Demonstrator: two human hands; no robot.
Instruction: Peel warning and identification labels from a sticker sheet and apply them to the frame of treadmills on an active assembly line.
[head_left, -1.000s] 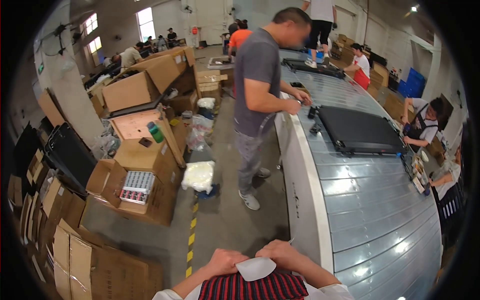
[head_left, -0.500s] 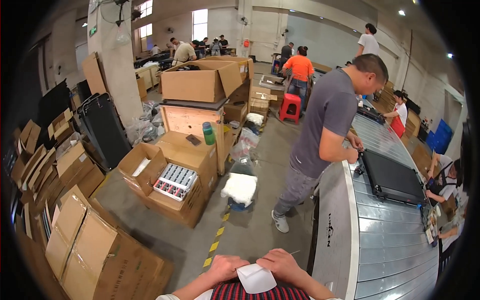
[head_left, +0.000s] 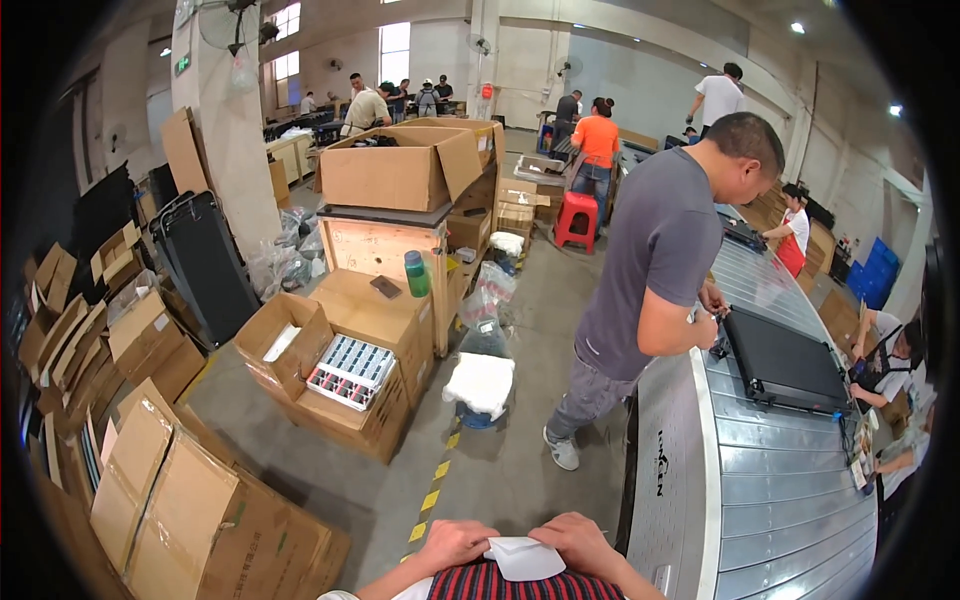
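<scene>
A small white piece of paper [head_left: 525, 560], folded like an envelope, is stretched between my two hands in front of the striped apron [head_left: 500, 585] at the lower edge. My left hand [head_left: 455, 545] pinches its upper left corner, with the fingers curled in. On the other side my right hand [head_left: 575, 540] closes on the upper right corner. The paper's lower part hangs over the red and dark stripes. My fingertips partly cover its top edge.
To my right runs a long metal roller conveyor [head_left: 765, 470] carrying a black panel-like unit [head_left: 785, 360], where a co-worker in grey [head_left: 655, 230] works. Cartons [head_left: 200, 510] stand at my left. Ahead are a white bundle [head_left: 480, 385] and a box holding small packs [head_left: 352, 370].
The paper and both hands have shifted slightly right and a little lower in the picture. A thin pale strand beside my right hand no longer shows.
</scene>
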